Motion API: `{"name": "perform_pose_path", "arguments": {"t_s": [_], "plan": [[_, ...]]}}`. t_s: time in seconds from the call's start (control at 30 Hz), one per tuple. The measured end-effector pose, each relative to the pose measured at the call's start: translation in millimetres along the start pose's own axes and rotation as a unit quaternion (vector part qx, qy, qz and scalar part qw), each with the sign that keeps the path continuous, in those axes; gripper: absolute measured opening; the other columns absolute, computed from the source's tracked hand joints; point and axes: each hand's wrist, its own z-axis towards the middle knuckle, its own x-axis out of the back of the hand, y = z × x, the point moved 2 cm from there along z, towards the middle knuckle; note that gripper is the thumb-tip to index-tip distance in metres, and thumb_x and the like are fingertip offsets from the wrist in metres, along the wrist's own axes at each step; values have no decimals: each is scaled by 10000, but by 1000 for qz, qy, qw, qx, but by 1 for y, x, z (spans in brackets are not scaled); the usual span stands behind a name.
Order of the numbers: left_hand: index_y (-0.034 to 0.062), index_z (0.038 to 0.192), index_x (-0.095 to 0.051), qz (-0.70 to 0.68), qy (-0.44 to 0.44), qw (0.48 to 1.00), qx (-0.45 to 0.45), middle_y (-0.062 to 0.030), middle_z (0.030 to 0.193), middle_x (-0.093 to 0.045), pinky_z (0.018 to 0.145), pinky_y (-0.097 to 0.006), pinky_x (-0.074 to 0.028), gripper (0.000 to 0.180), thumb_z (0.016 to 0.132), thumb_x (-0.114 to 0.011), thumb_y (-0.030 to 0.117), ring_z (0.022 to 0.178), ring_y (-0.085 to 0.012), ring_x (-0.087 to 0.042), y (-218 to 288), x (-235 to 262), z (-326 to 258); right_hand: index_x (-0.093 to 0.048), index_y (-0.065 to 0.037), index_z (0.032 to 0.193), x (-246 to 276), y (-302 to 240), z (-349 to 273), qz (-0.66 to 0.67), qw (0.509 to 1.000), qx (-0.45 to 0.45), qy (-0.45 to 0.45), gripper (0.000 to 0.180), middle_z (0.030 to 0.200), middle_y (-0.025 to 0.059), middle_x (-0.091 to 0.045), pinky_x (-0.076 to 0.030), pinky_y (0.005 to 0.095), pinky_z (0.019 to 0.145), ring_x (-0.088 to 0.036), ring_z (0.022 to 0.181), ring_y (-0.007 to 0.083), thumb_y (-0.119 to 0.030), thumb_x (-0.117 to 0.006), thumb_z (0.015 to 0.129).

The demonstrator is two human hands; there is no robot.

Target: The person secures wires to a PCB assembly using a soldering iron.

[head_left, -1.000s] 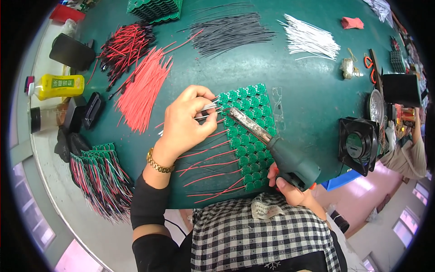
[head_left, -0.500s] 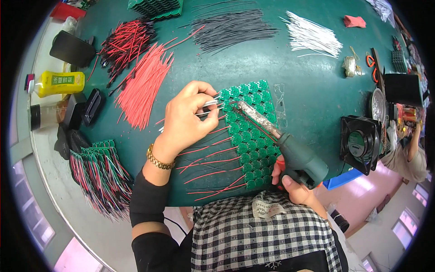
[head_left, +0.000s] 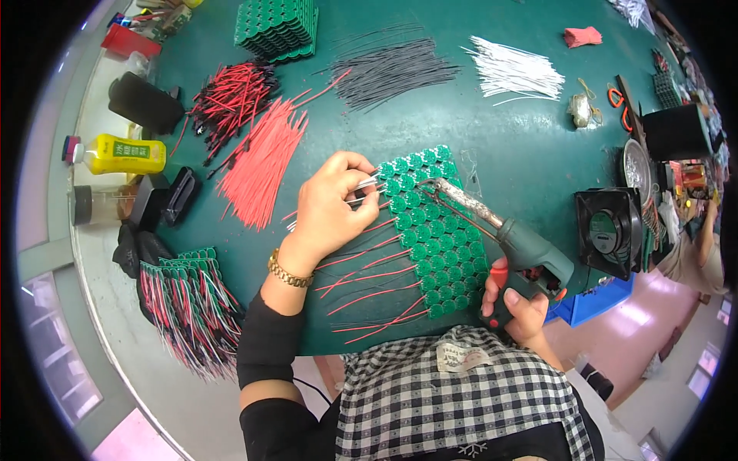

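A panel of small round green circuit boards (head_left: 442, 247) lies on the table before me, with red and black wires (head_left: 369, 270) running out from its left edge. My left hand (head_left: 332, 203) is closed near the panel's upper left edge, pinching a few white wires (head_left: 369, 183) whose ends reach the boards. My right hand (head_left: 521, 311) grips the handle of a green soldering gun (head_left: 538, 253) with a red trigger. Its stained metal barrel slants over the panel, and the tip is by the upper boards, right of the pinched wires. Whether the tip touches a board I cannot tell.
Cut red wires (head_left: 265, 173), black wires (head_left: 396, 71) and white wires (head_left: 515, 69) lie in piles across the table (head_left: 530, 154). Stacked green panels (head_left: 277, 29) stand far left, wired panels (head_left: 192, 307) near left. A black fan (head_left: 609, 232) stands right, a yellow bottle (head_left: 127, 154) left.
The soldering gun's tip has shifted a little right, away from the panel's left edge. My left hand keeps its pinch on the white wires. The whole view has moved slightly.
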Motion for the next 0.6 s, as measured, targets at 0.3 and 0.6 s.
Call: {"name": "perform_pose_path", "arguments": {"t_s": [0.3,0.6], "plan": [[-5,922,-581,56,62,996,-42,-151,861,-593,674,-364,-472,136,941,-486,90,759,-320,-588,4,15,-1,-424,37,1217,-2,2,-2,87,992,78,-35,498,825,134,-562,-490,296,572,-573,615,198,-238,-601,842],[7,1020,-438,97,41,994,21,-213,779,-610,600,-461,-466,169,899,-524,86,671,-391,-608,18,9,-35,-368,53,1253,-1,11,-4,205,968,90,-115,566,780,164,-555,-508,307,546,-592,579,221,-395,-471,922]]}}
